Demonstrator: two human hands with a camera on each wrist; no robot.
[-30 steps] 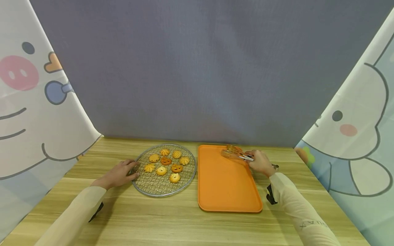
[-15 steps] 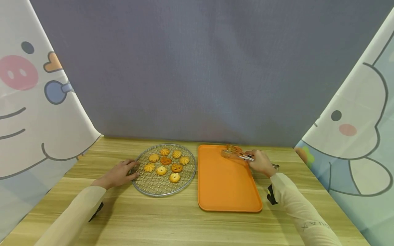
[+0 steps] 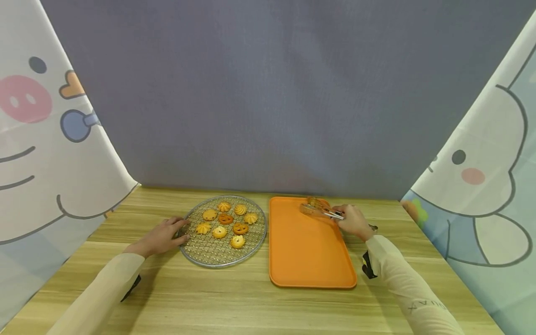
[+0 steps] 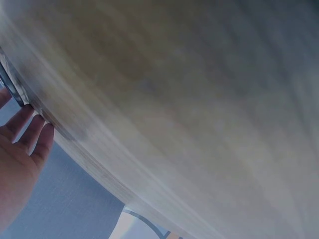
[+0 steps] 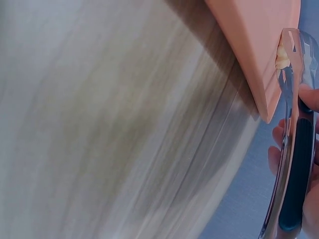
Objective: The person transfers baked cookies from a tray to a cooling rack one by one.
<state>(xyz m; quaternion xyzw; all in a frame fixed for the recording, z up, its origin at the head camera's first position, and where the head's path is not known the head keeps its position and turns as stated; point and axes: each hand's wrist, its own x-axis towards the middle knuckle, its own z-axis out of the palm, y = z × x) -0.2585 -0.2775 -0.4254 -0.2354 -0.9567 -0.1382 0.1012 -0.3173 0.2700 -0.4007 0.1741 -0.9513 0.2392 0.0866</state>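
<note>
My left hand holds the left rim of a round wire rack, thumb and fingers spread at the edge. Several cookies lie on the rack: pale piped ones, a round one with a face and darker pretzel-like ones. In the left wrist view, fingertips meet the rim. My right hand grips tongs over the far right corner of an orange tray. Dark handle inserts show on the tongs in the right wrist view, with a pale cookie at their head, partly hidden.
The wooden table carries rack and tray side by side, a narrow gap between them. A grey cloth rises straight behind the table's far edge. Cartoon-printed sheets flank both sides.
</note>
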